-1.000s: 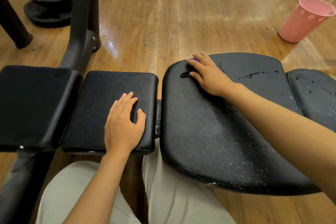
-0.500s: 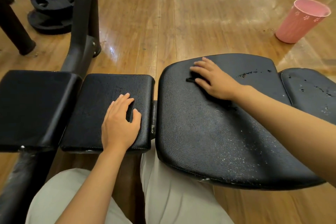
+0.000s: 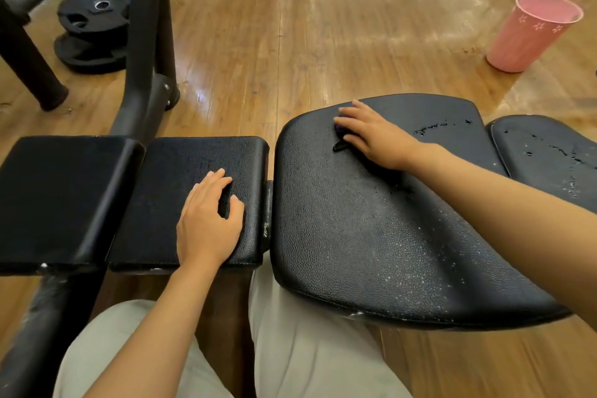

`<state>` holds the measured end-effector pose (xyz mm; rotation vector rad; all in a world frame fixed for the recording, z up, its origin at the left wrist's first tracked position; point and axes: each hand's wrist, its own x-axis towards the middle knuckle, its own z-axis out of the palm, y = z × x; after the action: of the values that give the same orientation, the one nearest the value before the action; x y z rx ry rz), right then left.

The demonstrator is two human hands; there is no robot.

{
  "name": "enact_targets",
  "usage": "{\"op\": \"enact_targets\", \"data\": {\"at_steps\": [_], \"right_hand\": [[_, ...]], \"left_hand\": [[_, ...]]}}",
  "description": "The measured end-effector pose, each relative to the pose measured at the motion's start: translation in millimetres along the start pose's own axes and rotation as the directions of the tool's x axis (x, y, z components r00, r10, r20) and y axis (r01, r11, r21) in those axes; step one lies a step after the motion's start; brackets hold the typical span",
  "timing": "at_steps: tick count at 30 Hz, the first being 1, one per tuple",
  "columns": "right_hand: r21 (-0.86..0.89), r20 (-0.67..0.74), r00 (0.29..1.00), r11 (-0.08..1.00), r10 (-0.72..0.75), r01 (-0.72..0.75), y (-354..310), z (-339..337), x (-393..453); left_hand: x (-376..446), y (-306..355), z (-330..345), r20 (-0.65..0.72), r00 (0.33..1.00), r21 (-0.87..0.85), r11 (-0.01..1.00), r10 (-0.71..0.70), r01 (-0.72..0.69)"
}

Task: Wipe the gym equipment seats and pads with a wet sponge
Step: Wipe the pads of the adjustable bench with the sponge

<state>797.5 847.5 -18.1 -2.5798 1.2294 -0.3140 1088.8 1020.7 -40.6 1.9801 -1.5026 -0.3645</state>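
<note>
Purple shows between the fingers of the right hand (image 3: 376, 136), where a dark sponge (image 3: 340, 131) is pressed flat against the far part of the large seat pad (image 3: 371, 236). The fingers are spread over the sponge and only slightly bent; whether they curl round it or merely press on it cannot be told, since the hand hides almost all of it. Only a purple edge by the fingertips and a dark corner on the near left side of the hand are seen.

The left hand (image 3: 210, 223) is laid palm down on the small square pad (image 3: 181, 171) to the left, fingers nearly straight, thumb apart, holding nothing. A further square pad (image 3: 61, 191) lies just beside that one, on its left, cut off by the frame edge.

Water droplets are scattered over the seat pad's near right part, and dark wet streaks are seen at its far right. Another pad (image 3: 549, 145) sits just beside it on the right, speckled with drops and cut off at the picture's edge.

Light trousers (image 3: 307, 349) are seen at the near edge, below the pads. On the wooden floor (image 3: 258, 42), a pink cup-shaped bin (image 3: 533, 32) stands far right, and black weight plates (image 3: 92, 29) are stacked far left behind the black frame post (image 3: 148, 42).
</note>
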Motion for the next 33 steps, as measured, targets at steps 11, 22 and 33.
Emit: {"op": "enact_targets", "data": {"at_steps": [11, 22, 33], "right_hand": [[0.167, 0.028, 0.993, 0.98, -0.112, 0.106, -36, 6, -81], [0.205, 0.094, 0.978, 0.965, -0.185, 0.163, -25, 3, -88], [0.129, -0.005, 0.997, 0.988, -0.083, 0.083, -46, 9, -97]], "left_hand": [[-1, 2, -4, 0.025, 1.0, -0.002, 1.0, -0.012, 0.012], [-3, 5, -5, 0.028, 0.999, 0.013, 1.0, -0.015, 0.015], [-4, 6, -5, 0.035, 0.999, 0.031, 0.999, -0.022, 0.021]]}}
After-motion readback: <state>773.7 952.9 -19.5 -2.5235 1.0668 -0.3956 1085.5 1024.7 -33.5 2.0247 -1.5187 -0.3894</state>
